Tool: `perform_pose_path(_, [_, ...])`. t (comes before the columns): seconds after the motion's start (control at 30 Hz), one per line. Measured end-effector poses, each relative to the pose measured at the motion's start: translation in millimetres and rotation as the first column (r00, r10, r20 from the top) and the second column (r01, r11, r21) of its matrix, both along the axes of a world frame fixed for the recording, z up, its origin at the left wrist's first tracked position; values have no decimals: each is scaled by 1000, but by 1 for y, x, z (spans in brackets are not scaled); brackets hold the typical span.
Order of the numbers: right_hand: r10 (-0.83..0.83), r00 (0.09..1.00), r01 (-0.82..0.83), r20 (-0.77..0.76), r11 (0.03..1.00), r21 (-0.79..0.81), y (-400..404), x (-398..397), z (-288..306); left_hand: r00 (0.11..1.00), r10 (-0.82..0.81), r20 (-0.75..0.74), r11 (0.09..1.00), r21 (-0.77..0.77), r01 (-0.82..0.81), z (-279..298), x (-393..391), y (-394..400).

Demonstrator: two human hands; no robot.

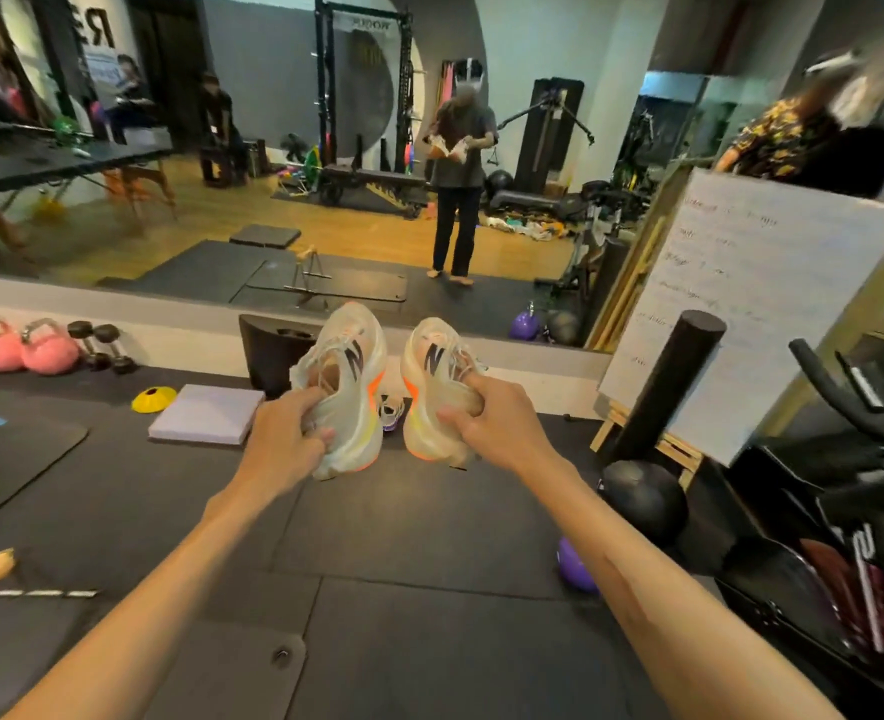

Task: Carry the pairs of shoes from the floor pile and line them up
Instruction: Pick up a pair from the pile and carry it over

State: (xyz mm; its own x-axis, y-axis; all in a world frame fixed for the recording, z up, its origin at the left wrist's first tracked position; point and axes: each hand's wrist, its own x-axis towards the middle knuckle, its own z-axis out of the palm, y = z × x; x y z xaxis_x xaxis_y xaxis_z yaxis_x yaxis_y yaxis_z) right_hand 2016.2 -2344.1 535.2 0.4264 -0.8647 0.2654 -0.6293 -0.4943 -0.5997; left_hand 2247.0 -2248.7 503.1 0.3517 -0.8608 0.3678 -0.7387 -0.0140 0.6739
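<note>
Here the left hand (286, 433) grips the heel end of the left running shoe (344, 387), with the fingers curled over the back rim. The right hand (486, 423) grips the heel end of the right running shoe (437, 387) the same way. Both shoes are held up in the air over the dark rubber floor mats (403, 537), side by side with a small gap between them. Each shoe's long way runs from near to far, heel near the hands and toe pointing away and a bit up, toward the wall mirror (273, 148). The shoes are cream and look like thin mesh cloth, with thick, puffy, rounded soles. Each one has a dark letter N on its side and bright orange and yellow patches near the heel. Thin laces hang loose on top.

In the gap below them, farther off on the floor, lies part of another shoe (392, 414) in white and purple. To the far left sit two pink kettlebells (24, 348), round and shiny, and a flat yellow cone (154, 398). On the right leans a whiteboard (751, 304), and a black ball (645, 498) rests on the floor near it.
</note>
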Motion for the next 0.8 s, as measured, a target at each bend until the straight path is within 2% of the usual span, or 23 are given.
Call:
perform_pose_path(0.2, [-56,998,56,-24,998,-20,-120,-17,-6,996,-81,45,997,14,81,-10,-6,-126])
perform_pose_path(0.33, [-60,997,59,-41,998,-12,-204,-34,-8,993,-89,74,996,30,87,-6,-17,-210])
perform_pose_path(0.5, [-45,996,47,-82,999,24,-303,-47,-11,997,-66,36,997,48,64,-6,-30,-295])
perform_pose_path(0.8, [32,992,-15,-125,991,136,-452,-5,-54,996,-83,30,980,186,76,-30,6,-429])
